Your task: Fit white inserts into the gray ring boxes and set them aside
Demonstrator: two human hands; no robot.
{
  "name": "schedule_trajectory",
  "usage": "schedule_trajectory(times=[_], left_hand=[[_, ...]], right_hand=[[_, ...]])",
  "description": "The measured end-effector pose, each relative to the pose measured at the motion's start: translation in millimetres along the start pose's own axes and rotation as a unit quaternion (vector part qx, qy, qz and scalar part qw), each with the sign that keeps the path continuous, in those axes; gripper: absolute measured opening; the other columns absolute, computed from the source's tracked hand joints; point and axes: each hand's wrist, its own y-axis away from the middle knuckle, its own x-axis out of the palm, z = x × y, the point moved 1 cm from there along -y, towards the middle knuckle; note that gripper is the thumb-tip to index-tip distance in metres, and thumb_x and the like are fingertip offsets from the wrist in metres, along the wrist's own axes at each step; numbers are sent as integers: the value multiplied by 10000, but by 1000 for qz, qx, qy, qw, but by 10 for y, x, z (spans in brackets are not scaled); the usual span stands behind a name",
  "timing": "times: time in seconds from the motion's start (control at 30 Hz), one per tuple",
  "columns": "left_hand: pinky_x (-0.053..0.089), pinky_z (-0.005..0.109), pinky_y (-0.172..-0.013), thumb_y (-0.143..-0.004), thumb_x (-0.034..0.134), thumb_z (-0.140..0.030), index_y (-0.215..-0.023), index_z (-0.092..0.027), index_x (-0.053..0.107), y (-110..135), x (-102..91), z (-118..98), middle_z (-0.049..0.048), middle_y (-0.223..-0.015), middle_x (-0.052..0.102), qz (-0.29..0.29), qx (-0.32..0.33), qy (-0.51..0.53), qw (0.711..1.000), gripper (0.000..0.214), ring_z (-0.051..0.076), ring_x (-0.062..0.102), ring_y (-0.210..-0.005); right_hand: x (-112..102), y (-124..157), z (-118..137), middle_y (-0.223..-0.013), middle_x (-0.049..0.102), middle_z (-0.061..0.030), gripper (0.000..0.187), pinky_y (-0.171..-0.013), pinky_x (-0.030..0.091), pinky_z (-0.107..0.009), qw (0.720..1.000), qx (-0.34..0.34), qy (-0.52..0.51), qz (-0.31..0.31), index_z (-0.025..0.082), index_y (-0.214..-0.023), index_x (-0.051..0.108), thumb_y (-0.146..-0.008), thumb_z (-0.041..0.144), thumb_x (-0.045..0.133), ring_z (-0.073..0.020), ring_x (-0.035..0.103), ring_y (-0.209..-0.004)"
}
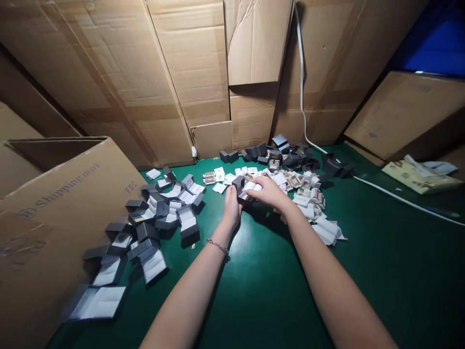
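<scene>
My left hand is closed around a small dark grey jewelry box, which stands open with its lid tilted up. My right hand pinches a white insert at that box, thumb and fingers over it. Whether the insert is fully seated I cannot tell. Behind and right of my hands lies a heap of white and beige inserts. To the left, several open grey boxes with white linings are spread over the green table.
A large cardboard carton stands at the left. More dark boxes are piled at the back against stacked cartons. A white cable hangs down and runs across the right side, near a yellow tissue pack.
</scene>
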Motion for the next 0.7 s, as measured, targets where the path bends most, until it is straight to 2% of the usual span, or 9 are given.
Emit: schedule_trajectory(times=[0.17, 0.33, 0.57, 0.7], left_hand=[[531, 294, -767, -850, 561, -510, -1112, -197, 577, -7, -31, 38, 80, -1086, 660, 27, 28, -33, 999, 409, 194, 644, -932], [524, 269, -706, -843, 555, -533, -1140, -185, 583, -20, -55, 60, 78, -1038, 662, 42, 29, -49, 997, 459, 189, 640, -885], [474, 306, -902, -835, 576, -520, -1093, -170, 631, -73, -87, 110, 86, -1092, 659, 44, 86, -64, 993, 438, 204, 604, -1038], [457, 333, -940, -832, 567, -543, -1099, -166, 633, -80, -105, 124, 93, -1112, 655, 56, 96, -84, 990, 467, 213, 601, -1041]], right_hand=[[-15, 18, 50, -885, 660, -61, 196, -823, 451, -297, 997, 4, 68, 26, 164, -825, 693, -711, 307, 621, -213, 584, -896], [-10, 17, 41, -815, 662, -70, 141, -745, 455, -291, 993, -16, 110, 46, 180, -727, 684, -684, 305, 636, -234, 582, -854], [0, 58, 122, -957, 644, -107, 215, -752, 453, -310, 980, -48, 178, 79, 175, -842, 695, -718, 329, 610, -246, 592, -878], [-11, 70, 147, -987, 641, -113, 248, -753, 444, -304, 976, -44, 198, 84, 175, -895, 701, -732, 330, 594, -245, 593, -896]])
